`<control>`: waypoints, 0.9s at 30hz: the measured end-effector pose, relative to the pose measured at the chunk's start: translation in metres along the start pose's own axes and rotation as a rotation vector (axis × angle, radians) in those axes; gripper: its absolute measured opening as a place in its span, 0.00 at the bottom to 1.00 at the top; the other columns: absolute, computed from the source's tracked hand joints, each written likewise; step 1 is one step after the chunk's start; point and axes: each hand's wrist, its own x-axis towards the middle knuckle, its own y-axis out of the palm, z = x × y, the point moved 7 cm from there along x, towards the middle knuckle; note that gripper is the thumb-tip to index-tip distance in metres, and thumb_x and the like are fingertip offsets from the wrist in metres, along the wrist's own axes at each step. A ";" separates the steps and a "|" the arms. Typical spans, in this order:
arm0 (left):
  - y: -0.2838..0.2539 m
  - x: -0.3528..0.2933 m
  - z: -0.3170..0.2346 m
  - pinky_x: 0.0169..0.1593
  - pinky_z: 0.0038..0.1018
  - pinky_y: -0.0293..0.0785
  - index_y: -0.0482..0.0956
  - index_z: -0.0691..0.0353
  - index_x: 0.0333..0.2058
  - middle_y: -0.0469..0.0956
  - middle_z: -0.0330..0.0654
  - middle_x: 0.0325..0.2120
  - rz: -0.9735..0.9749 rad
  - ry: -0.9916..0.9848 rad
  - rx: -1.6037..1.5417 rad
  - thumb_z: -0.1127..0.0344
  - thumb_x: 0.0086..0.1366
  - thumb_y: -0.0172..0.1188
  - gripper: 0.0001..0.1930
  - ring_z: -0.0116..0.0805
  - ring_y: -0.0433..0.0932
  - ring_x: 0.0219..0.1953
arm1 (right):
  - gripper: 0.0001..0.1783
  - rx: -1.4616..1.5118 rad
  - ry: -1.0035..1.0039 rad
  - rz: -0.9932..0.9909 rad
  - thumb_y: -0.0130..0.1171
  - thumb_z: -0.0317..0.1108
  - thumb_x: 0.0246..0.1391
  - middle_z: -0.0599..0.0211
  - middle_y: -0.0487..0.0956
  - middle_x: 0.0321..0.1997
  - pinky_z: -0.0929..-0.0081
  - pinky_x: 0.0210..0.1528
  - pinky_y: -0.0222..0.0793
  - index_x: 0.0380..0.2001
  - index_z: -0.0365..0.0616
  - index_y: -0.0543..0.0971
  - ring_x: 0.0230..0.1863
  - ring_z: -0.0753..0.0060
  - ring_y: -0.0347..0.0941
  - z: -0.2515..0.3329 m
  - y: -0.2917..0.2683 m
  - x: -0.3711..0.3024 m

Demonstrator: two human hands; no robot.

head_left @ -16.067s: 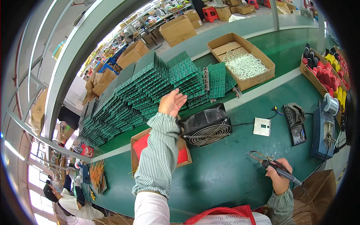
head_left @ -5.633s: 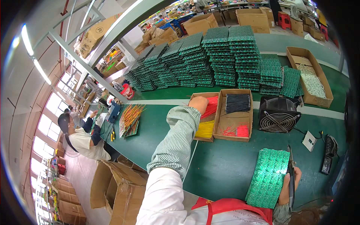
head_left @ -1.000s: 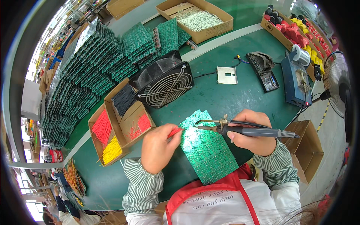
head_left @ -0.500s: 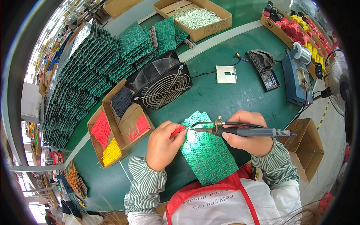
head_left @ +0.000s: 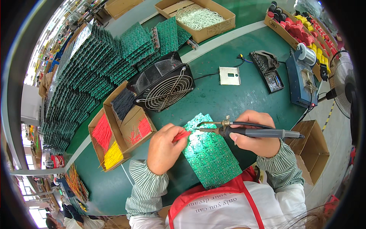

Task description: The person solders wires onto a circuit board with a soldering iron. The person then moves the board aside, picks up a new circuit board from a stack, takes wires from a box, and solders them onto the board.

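A green circuit board panel (head_left: 213,160) lies in front of me on the green table, its near end by my apron. My left hand (head_left: 164,148) is closed on several short red wires (head_left: 182,135), whose tips point at the panel's upper left part. In my right hand (head_left: 256,131) I grip a soldering iron (head_left: 259,133) with a thin curved feed tube (head_left: 209,123) clamped along it. The iron's tip is over the board close to the wire ends; whether it touches them I cannot tell.
Left of the board stands a divided cardboard box (head_left: 127,129) of red, yellow and dark wires. A black fan (head_left: 164,86) sits behind it, near stacked circuit boards (head_left: 76,87). At the right are a blue soldering unit (head_left: 301,82), a black tray (head_left: 268,72) and a metal plate (head_left: 230,76).
The soldering iron and my right hand have shifted slightly right. My left hand, still holding the red wires, has moved very little.
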 end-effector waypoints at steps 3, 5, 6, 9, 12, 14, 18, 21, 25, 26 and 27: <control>-0.036 -0.003 0.004 0.30 0.32 0.71 0.79 0.62 0.30 0.75 0.45 0.25 -0.194 0.028 0.196 0.70 0.53 0.62 0.05 0.43 0.75 0.26 | 0.10 0.015 0.035 -0.006 0.67 0.31 0.40 0.69 0.77 0.19 0.82 0.24 0.67 0.26 0.39 0.77 0.20 0.81 0.72 -0.002 -0.004 -0.002; -0.074 -0.007 0.007 0.30 0.32 0.71 0.79 0.62 0.30 0.75 0.44 0.25 -0.409 -0.074 0.408 0.71 0.53 0.62 0.05 0.42 0.75 0.26 | 0.10 0.002 -0.001 -0.030 0.66 0.31 0.41 0.69 0.77 0.19 0.82 0.24 0.67 0.26 0.39 0.77 0.20 0.81 0.72 0.002 -0.008 -0.003; -0.085 -0.009 0.009 0.30 0.32 0.71 0.79 0.62 0.30 0.74 0.44 0.25 -0.511 -0.114 0.473 0.71 0.53 0.62 0.05 0.42 0.76 0.26 | 0.10 0.003 -0.001 -0.031 0.66 0.31 0.41 0.69 0.77 0.19 0.82 0.24 0.67 0.26 0.39 0.77 0.20 0.81 0.72 0.001 -0.008 -0.003; -0.058 -0.002 -0.011 0.29 0.33 0.71 0.78 0.63 0.29 0.74 0.44 0.25 -0.337 -0.044 0.310 0.71 0.52 0.62 0.05 0.42 0.75 0.26 | 0.10 -0.027 0.002 -0.028 0.67 0.31 0.40 0.69 0.77 0.19 0.82 0.26 0.67 0.26 0.39 0.77 0.21 0.82 0.72 -0.002 -0.012 -0.005; -0.014 0.006 -0.023 0.29 0.33 0.70 0.77 0.64 0.28 0.74 0.45 0.25 -0.098 0.060 0.090 0.70 0.52 0.63 0.06 0.44 0.75 0.25 | 0.10 0.003 0.019 -0.061 0.67 0.32 0.40 0.69 0.77 0.20 0.83 0.26 0.67 0.26 0.39 0.77 0.22 0.82 0.72 -0.004 -0.015 -0.006; -0.001 0.009 -0.021 0.29 0.34 0.70 0.78 0.63 0.28 0.74 0.45 0.24 -0.068 0.052 0.063 0.69 0.53 0.63 0.06 0.44 0.75 0.25 | 0.11 0.021 0.051 -0.054 0.67 0.32 0.40 0.69 0.77 0.20 0.83 0.27 0.67 0.26 0.39 0.77 0.22 0.82 0.72 -0.005 -0.015 -0.006; 0.014 0.016 -0.015 0.26 0.28 0.66 0.77 0.69 0.26 0.73 0.45 0.21 -0.023 0.042 -0.024 0.71 0.54 0.64 0.07 0.37 0.72 0.22 | 0.11 0.000 0.088 -0.051 0.67 0.33 0.40 0.69 0.77 0.20 0.82 0.26 0.67 0.26 0.40 0.77 0.22 0.81 0.72 -0.010 -0.017 -0.007; 0.016 0.016 -0.014 0.26 0.28 0.66 0.77 0.69 0.26 0.72 0.45 0.21 -0.013 0.030 -0.038 0.71 0.53 0.64 0.07 0.37 0.72 0.21 | 0.11 0.015 0.106 -0.043 0.67 0.33 0.40 0.69 0.77 0.20 0.81 0.26 0.67 0.26 0.40 0.77 0.22 0.81 0.72 -0.012 -0.015 -0.006; 0.017 0.017 -0.014 0.26 0.28 0.66 0.77 0.69 0.26 0.72 0.45 0.21 -0.017 0.029 -0.039 0.71 0.53 0.64 0.07 0.38 0.72 0.21 | 0.11 -0.015 0.052 -0.041 0.67 0.32 0.40 0.68 0.77 0.20 0.81 0.26 0.68 0.26 0.39 0.77 0.21 0.80 0.73 -0.011 -0.012 -0.003; 0.017 0.017 -0.014 0.26 0.28 0.66 0.78 0.69 0.26 0.72 0.45 0.20 -0.019 0.034 -0.035 0.71 0.53 0.64 0.07 0.38 0.72 0.21 | 0.11 -0.015 0.042 -0.041 0.67 0.32 0.40 0.68 0.77 0.20 0.80 0.26 0.68 0.26 0.39 0.77 0.21 0.80 0.73 -0.011 -0.012 -0.003; 0.017 0.017 -0.014 0.26 0.28 0.66 0.78 0.69 0.26 0.72 0.45 0.20 -0.019 0.032 -0.035 0.71 0.53 0.64 0.07 0.38 0.72 0.21 | 0.11 -0.014 0.043 -0.039 0.67 0.32 0.40 0.68 0.77 0.20 0.80 0.26 0.68 0.26 0.39 0.77 0.21 0.80 0.73 -0.011 -0.011 -0.002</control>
